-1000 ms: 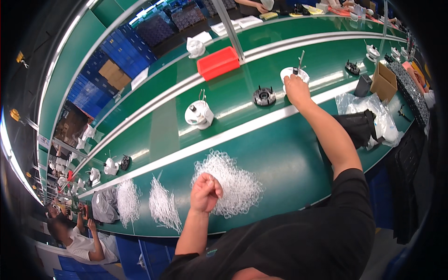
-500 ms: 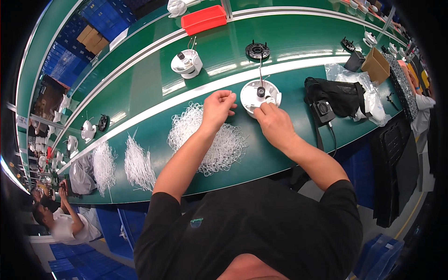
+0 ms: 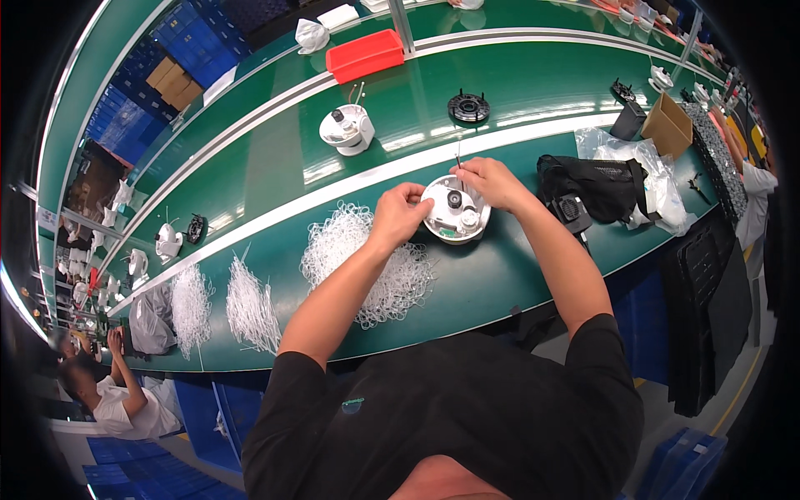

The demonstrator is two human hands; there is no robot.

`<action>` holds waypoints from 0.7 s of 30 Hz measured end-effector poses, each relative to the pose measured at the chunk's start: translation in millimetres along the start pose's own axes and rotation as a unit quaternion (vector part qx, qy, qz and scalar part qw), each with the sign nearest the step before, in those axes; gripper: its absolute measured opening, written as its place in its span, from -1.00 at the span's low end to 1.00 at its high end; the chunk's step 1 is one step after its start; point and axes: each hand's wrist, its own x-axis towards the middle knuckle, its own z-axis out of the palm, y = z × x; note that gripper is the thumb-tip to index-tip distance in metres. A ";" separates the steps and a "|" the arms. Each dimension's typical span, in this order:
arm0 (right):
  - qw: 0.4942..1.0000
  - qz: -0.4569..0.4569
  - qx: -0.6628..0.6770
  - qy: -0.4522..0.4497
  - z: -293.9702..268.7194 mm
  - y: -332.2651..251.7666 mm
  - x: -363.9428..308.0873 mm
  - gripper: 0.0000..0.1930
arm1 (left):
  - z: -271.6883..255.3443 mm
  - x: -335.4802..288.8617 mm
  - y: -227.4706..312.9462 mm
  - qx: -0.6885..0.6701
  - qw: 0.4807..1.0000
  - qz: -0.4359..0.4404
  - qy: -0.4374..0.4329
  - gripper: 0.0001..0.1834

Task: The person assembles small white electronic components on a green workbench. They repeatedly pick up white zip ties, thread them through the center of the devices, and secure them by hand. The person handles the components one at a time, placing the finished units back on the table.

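Observation:
A round white plastic housing [image 3: 446,218] with a black lens-like part in it stands on the green bench in front of me. The fingers of my left hand [image 3: 400,217] are closed on its left rim. At its far edge my right hand [image 3: 493,182] pinches a thin dark cable [image 3: 458,153] that rises out of the housing. Beyond the hands lies a black round base [image 3: 468,107] on the green belt; whether the cable reaches it is hard to make out. To the left of the housing spreads a heap of looped white cable ties [image 3: 367,279], partly under my left forearm.
Bundles of straight white ties [image 3: 252,308] lie farther left. Another white unit [image 3: 347,130] and a red tray [image 3: 365,57] stand beyond the bench's metal rail. On the right are a black bag [image 3: 587,183], clear plastic bags [image 3: 662,187] and a cardboard box [image 3: 667,125]. A co-worker sits far left.
My right hand has gone from the housing's near side to the cable at its far edge. My left hand has come onto the left rim. The housing looks turned and sits nearer me.

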 end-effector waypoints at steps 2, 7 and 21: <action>0.998 -0.009 0.056 0.009 2.4 -2.4 6.0 -0.68 | -1.6 -2.5 3.5 0.000 1.000 -0.008 -0.008 -0.62; 0.987 -0.011 0.161 0.008 5.3 -9.2 12.6 -0.71 | -3.5 -7.6 10.9 0.005 0.999 -0.023 -0.024 -0.62; 0.994 -0.035 0.086 -0.058 2.9 -25.0 12.4 -0.73 | -15.7 28.9 32.2 -0.323 0.946 0.009 0.028 -0.78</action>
